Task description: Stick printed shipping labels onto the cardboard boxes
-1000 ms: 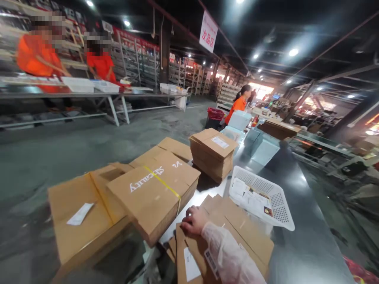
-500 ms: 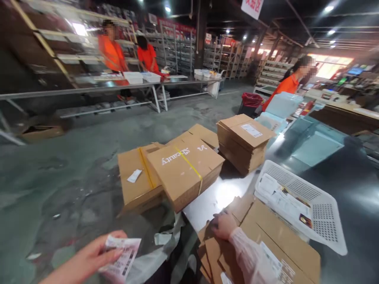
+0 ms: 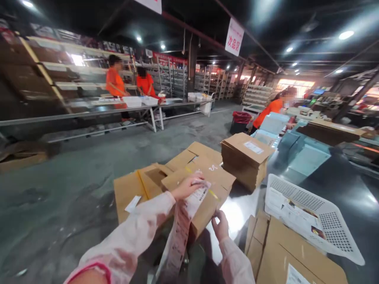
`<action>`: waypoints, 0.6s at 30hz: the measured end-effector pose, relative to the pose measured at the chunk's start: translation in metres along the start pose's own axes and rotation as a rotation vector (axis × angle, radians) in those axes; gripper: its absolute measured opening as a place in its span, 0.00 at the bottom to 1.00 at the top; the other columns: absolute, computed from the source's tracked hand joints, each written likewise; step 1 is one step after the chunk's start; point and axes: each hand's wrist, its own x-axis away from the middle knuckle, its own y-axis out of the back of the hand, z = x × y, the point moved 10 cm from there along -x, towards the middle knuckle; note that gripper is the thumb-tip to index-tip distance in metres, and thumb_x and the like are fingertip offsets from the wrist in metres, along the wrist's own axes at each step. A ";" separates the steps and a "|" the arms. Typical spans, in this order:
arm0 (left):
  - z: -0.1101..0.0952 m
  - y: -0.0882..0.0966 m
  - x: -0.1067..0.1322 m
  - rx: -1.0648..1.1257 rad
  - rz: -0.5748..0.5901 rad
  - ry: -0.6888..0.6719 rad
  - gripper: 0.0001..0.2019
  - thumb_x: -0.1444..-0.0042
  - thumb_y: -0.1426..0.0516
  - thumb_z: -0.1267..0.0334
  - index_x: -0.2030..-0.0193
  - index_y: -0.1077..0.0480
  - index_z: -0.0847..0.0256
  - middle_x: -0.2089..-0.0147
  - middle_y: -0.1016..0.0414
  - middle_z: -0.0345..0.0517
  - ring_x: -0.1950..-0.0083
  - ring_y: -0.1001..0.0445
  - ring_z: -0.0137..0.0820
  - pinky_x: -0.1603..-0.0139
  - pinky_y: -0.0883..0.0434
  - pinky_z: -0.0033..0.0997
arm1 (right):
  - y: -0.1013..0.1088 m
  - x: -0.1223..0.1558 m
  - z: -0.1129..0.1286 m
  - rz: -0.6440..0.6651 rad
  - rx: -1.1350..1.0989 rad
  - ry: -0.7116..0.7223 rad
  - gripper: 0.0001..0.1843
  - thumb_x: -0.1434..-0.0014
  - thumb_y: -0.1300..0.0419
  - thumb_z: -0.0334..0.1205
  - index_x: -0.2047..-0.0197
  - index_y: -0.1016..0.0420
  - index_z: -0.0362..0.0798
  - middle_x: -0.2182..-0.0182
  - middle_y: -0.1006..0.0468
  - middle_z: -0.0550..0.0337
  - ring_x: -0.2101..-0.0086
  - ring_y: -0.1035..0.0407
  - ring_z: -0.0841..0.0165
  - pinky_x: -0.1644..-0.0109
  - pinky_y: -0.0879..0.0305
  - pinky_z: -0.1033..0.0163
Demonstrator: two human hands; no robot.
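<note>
Label strip [image 3: 183,221]: a long run of printed labels is being held up at its top end by the left hand [image 3: 188,187], fingers closed on the paper, the rest hanging down toward the bottom of the view. The strip is being kept in front of the strapped bundle of flat cartons [image 3: 204,189], just above its near corner. The right hand [image 3: 220,225] is being held lower, just beside the strip and against the near edge of that bundle; its fingers are curled, though whether anything is being pinched cannot be told. Both forearms are being covered by pale translucent sleeves [image 3: 133,240].

A second stack of flat cartons [image 3: 247,156] is lying farther along the shiny worktop [image 3: 325,177]. A white perforated basket [image 3: 310,213] with papers inside is resting to the right, partly over loose flattened cartons [image 3: 284,256] at the near edge. Across the grey floor [image 3: 74,189], two people in orange [image 3: 115,83] are being seen at a long table, a third [image 3: 271,110] farther right.
</note>
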 end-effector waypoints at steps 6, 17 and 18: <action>0.020 -0.044 -0.011 -0.248 0.159 -0.157 0.07 0.42 0.43 0.64 0.62 0.24 0.60 0.52 0.23 0.48 0.43 0.32 0.38 0.36 0.42 0.43 | 0.009 0.009 -0.005 -0.163 -0.077 -0.021 0.09 0.52 0.44 0.47 0.71 0.33 0.51 0.73 0.28 0.58 0.71 0.30 0.62 0.71 0.28 0.57; 0.025 -0.045 -0.005 -0.207 0.231 -0.137 0.13 0.45 0.44 0.71 0.55 0.25 0.58 0.48 0.24 0.47 0.40 0.34 0.38 0.33 0.48 0.45 | 0.014 0.007 -0.026 -0.270 0.046 -0.253 0.13 0.60 0.43 0.56 0.81 0.36 0.57 0.83 0.30 0.61 0.75 0.30 0.57 0.68 0.31 0.51; 0.027 -0.045 -0.005 -0.194 0.227 -0.137 0.13 0.45 0.44 0.71 0.54 0.25 0.58 0.48 0.24 0.47 0.39 0.34 0.38 0.33 0.48 0.45 | 0.014 0.008 -0.029 -0.249 0.026 -0.276 0.14 0.61 0.43 0.57 0.83 0.36 0.57 0.83 0.29 0.60 0.74 0.29 0.55 0.67 0.30 0.50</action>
